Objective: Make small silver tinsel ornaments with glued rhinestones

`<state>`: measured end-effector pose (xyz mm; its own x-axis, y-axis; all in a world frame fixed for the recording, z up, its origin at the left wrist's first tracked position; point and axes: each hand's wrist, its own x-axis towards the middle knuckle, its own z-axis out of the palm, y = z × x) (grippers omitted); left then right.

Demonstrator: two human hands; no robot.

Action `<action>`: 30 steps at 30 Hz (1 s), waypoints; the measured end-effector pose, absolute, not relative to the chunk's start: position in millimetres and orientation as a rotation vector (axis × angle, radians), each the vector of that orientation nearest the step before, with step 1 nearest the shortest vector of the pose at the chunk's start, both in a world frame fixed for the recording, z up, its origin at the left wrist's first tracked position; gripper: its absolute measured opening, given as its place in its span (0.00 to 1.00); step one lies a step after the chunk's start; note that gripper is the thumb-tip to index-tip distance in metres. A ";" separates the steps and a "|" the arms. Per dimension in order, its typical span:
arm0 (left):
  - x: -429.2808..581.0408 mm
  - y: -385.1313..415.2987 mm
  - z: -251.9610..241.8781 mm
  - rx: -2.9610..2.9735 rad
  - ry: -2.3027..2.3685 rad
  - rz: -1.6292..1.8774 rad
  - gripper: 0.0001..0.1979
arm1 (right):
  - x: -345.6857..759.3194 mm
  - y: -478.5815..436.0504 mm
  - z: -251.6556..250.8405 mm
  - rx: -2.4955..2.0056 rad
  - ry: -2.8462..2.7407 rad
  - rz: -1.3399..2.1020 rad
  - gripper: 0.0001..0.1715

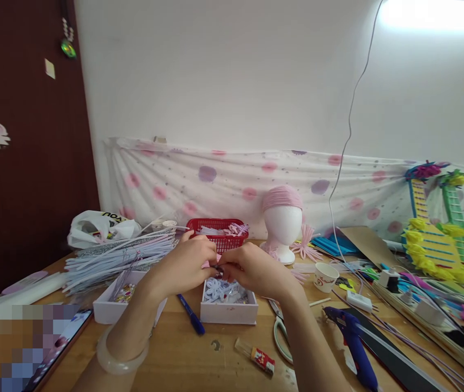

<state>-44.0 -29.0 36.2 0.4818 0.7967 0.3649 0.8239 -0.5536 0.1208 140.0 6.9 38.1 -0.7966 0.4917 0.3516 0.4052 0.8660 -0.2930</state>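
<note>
My left hand (193,261) and my right hand (248,267) meet over the back edge of a white box (229,314) that holds pale blue pipe-cleaner flowers (224,292). The fingertips of both hands are pinched together around something small and dark. What it is I cannot make out, as fingers cover most of it. A pink patch shows just behind the fingertips. Beyond the hands stands a red basket (219,243) with pink and white pieces in it. A blue pen (191,314) lies left of the white box.
Scissors (281,336) lie beneath my right forearm, near a lighter (262,359). A blue glue gun (352,343), a paper cup (325,276) and a power strip (415,316) are on the right. Pipe cleaners (121,256) and a second white box (107,310) sit left. A foam head (283,228) stands behind.
</note>
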 end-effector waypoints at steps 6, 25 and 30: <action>-49.7 -30.2 40.4 -2.625 -1.400 -0.796 0.08 | 149.6 10.5 41.1 -0.659 -2.531 0.472 0.14; -44.5 -29.0 38.8 -2.556 -0.788 -2.490 0.04 | 134.2 -14.1 37.4 -0.405 -1.805 0.728 0.11; -32.9 -27.4 36.6 -2.436 -0.699 -2.943 0.08 | 120.4 -17.1 35.7 -0.354 -1.600 0.957 0.07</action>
